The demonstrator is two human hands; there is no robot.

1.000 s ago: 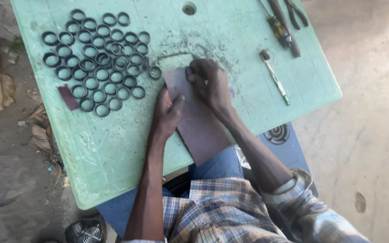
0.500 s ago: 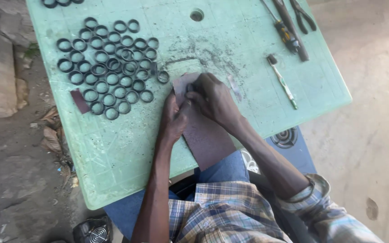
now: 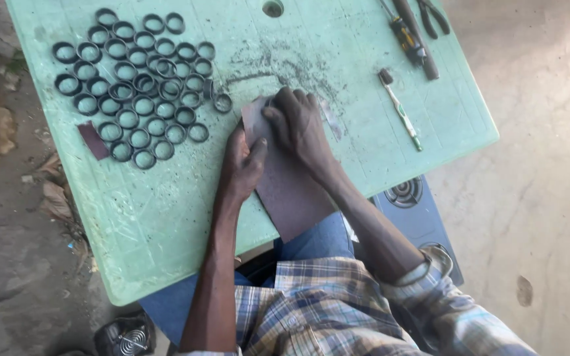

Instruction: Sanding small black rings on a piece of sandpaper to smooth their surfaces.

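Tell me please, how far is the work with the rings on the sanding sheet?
Looks done: many black rings lie grouped on the green table. In hand: the right hand presses something small, hidden under the fingers, on the brown abrasive sheet; the left hand holds the sheet. What remains cannot be told.

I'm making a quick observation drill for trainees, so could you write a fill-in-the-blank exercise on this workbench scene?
1. The table is pale ____ in colour.
2. Both hands press on a dark sheet of sandpaper; the right hand lies farther from the person than the ____ hand.
3. The black rings are laid out on the person's ____ side of the table.
4. The toothbrush lies on the person's ____ side of the hands.

Missing words: green; left; left; right
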